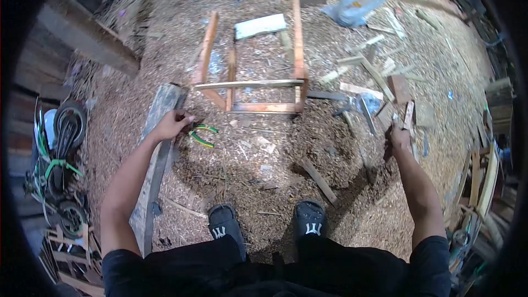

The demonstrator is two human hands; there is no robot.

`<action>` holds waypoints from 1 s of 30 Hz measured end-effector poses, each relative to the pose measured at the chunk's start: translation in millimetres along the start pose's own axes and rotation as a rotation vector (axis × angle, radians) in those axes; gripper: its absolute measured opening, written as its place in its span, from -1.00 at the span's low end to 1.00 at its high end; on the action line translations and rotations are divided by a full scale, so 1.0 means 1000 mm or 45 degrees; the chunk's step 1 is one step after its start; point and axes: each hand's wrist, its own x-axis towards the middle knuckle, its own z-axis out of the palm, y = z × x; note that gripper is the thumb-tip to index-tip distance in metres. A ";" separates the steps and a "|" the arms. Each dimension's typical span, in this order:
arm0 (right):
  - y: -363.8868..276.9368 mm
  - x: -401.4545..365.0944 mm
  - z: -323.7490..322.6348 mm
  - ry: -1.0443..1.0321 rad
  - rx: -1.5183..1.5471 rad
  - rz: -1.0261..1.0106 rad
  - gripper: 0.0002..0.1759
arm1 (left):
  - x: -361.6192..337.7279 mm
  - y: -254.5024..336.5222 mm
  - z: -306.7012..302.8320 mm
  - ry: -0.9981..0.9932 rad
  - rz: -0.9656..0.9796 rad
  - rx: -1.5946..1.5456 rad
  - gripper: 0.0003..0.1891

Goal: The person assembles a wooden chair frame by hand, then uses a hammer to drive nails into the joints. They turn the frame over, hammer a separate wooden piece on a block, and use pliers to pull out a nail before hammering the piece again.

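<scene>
My left hand [174,125] is closed in a pinch over the plank at my left; what the fingertips hold, if anything, is too small to make out. Right beside it, pliers with green and yellow handles [204,136] lie on the wood chips. My right hand [400,137] reaches down among wood offcuts, close to a short reddish wood piece [408,115]; its fingers are blurred and partly hidden. Ahead of me is a wooden frame [264,108] with two long legs and a thin slat [250,84] across it.
A long weathered plank [155,159] runs along my left side. Scrap wood [377,80] and a handsaw-like blade [368,115] lie at the right. Farther off are a plastic bag [360,5] and a white block [260,26]. A motorbike [60,159] stands far left.
</scene>
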 end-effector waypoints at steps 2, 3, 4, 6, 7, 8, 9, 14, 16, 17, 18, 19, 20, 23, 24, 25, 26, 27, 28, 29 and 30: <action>-0.001 0.006 0.003 -0.283 0.166 0.093 -0.34 | -0.004 -0.005 -0.004 0.068 0.034 0.011 -0.68; -0.001 0.004 0.006 -0.291 0.164 0.080 -0.34 | -0.005 -0.012 -0.005 0.078 0.025 0.003 -0.68; 0.000 0.003 0.009 -0.157 0.136 -0.042 -0.37 | -0.006 -0.018 -0.006 0.105 0.057 0.016 -0.69; 0.003 0.008 0.013 -0.080 0.173 -0.088 -0.41 | -0.005 -0.035 -0.009 0.103 0.042 0.017 -0.70; 0.008 0.016 0.013 -0.089 0.171 -0.098 -0.41 | -0.011 -0.030 -0.010 0.109 0.031 0.011 -0.70; 0.014 0.024 0.012 -0.213 0.322 -0.042 -0.43 | -0.017 -0.024 -0.009 0.150 0.063 0.024 -0.70; 0.015 0.027 0.012 -0.337 0.470 0.015 -0.44 | -0.023 -0.021 -0.009 0.190 0.094 0.037 -0.70; -0.015 0.018 -0.022 -0.510 0.610 0.181 -0.57 | -0.027 -0.032 -0.014 0.182 0.008 -0.068 -0.68; -0.006 0.030 -0.023 -0.635 0.797 0.204 -0.64 | -0.030 -0.032 -0.015 0.195 0.025 -0.097 -0.67; -0.002 0.035 -0.023 -0.695 0.892 0.216 -0.66 | -0.031 -0.031 -0.016 0.192 -0.019 -0.114 -0.67; -0.013 0.022 -0.033 -0.599 0.936 0.238 -0.61 | -0.031 -0.030 -0.016 0.189 -0.063 -0.130 -0.68; -0.014 0.020 -0.042 -0.596 0.937 0.239 -0.61 | -0.031 -0.031 -0.016 0.187 -0.060 -0.129 -0.68; -0.013 0.015 -0.051 -0.667 0.851 0.159 -0.57 | -0.031 -0.031 -0.014 0.219 -0.004 -0.084 -0.68; -0.011 0.007 -0.076 -0.833 0.736 0.075 -0.50 | -0.025 -0.035 -0.013 0.212 -0.001 -0.068 -0.69; -0.006 0.011 -0.077 -0.851 0.594 -0.037 -0.49 | -0.024 -0.033 -0.012 0.173 -0.055 -0.095 -0.70; -0.001 0.015 -0.078 -0.864 0.451 -0.147 -0.49 | -0.024 -0.031 -0.011 0.169 -0.054 -0.094 -0.70; 0.004 0.018 -0.076 -0.862 0.450 -0.141 -0.49 | -0.022 -0.029 -0.010 0.190 -0.024 -0.077 -0.73; 0.002 0.018 -0.075 -0.657 0.180 -0.441 -0.48 | -0.021 -0.026 -0.008 0.209 0.006 -0.060 -0.73; -0.005 0.015 -0.076 -0.442 -0.094 -0.729 -0.48 | -0.015 -0.031 -0.005 0.202 0.009 -0.059 -0.73; -0.012 0.011 -0.076 -0.440 -0.097 -0.723 -0.48 | -0.007 -0.036 -0.001 0.297 0.176 -0.033 -0.73; -0.033 -0.002 -0.078 -0.264 -0.109 -0.992 -0.47 | -0.002 -0.039 0.001 0.392 0.345 -0.007 -0.71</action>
